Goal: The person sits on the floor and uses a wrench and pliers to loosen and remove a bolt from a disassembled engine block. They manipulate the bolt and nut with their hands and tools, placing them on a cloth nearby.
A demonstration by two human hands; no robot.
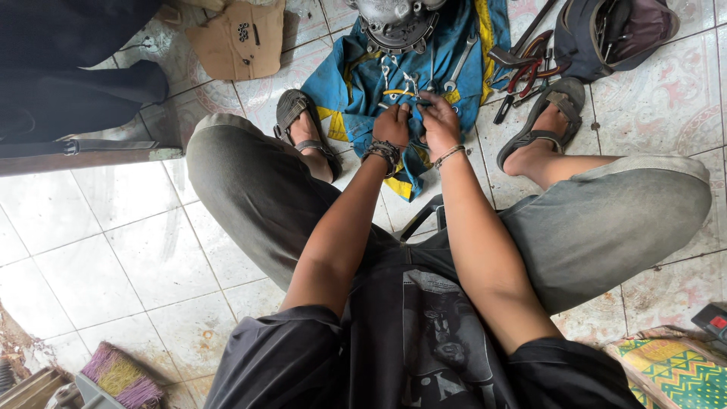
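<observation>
Seated person, both hands on the blue cloth (356, 83) between the sandalled feet. Left hand (392, 125) and right hand (438, 121) side by side, fingers curled onto a small tool (400, 93), yellow-handled, lying crosswise just beyond the fingertips; exact grip unclear. Spanners (459, 67) farther out, engine casing (395, 24) beyond.

Flat tan cardboard piece (238, 38) on the tiled floor, top left of centre, dark markings on it. Small black box with a red patch (713, 321) at right edge. No screens or signs.
</observation>
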